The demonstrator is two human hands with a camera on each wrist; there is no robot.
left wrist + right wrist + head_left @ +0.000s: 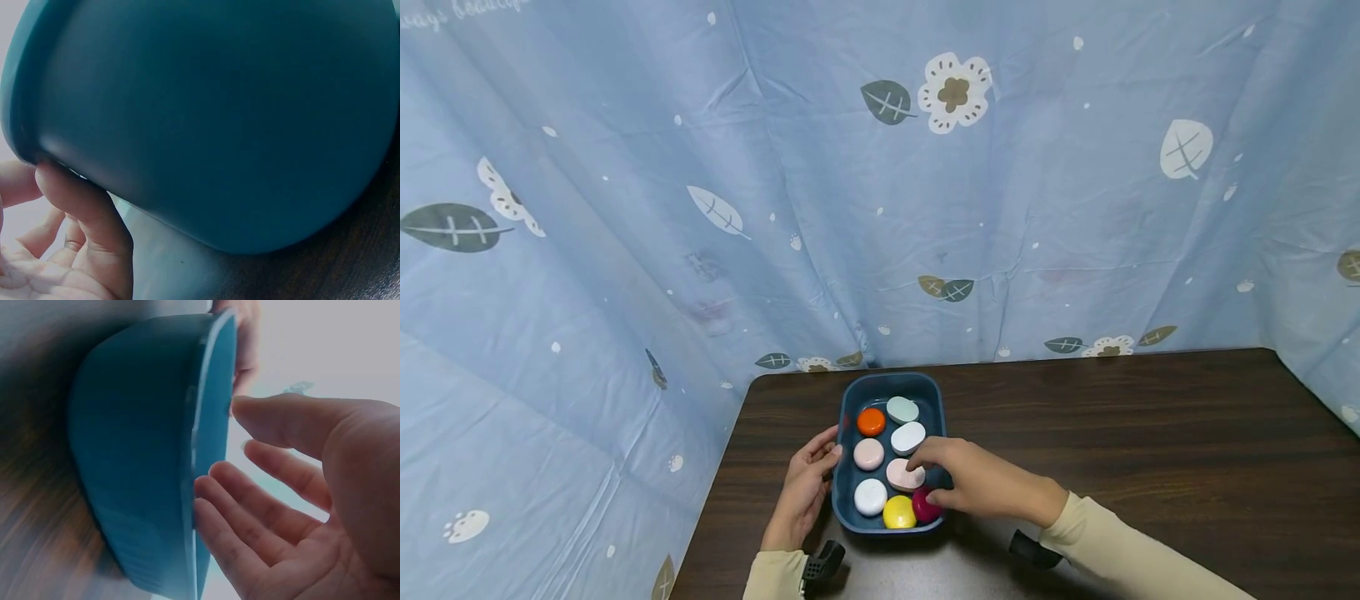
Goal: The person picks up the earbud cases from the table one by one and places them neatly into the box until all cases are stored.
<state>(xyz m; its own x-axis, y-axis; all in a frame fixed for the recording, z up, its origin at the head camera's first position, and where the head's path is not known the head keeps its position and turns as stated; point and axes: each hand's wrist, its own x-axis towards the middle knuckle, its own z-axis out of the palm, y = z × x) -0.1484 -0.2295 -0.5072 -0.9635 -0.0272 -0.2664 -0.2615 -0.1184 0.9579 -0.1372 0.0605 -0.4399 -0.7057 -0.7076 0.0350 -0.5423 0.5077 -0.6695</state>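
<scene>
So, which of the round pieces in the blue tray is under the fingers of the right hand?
The pale pink piece in the tray's right column, behind the magenta one; the right hand's fingers rest on it.

Matt, smooth blue plastic tub; glossy smooth pebble-shaped pieces; dark wood-grain table; wrinkled printed cloth backdrop.

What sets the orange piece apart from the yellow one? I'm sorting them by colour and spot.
The orange piece lies at the tub's far end, left column; the yellow piece lies at the near end. No hand is near the orange; the yellow sits beside the right hand. Both are smooth, rounded and glossy.
</scene>
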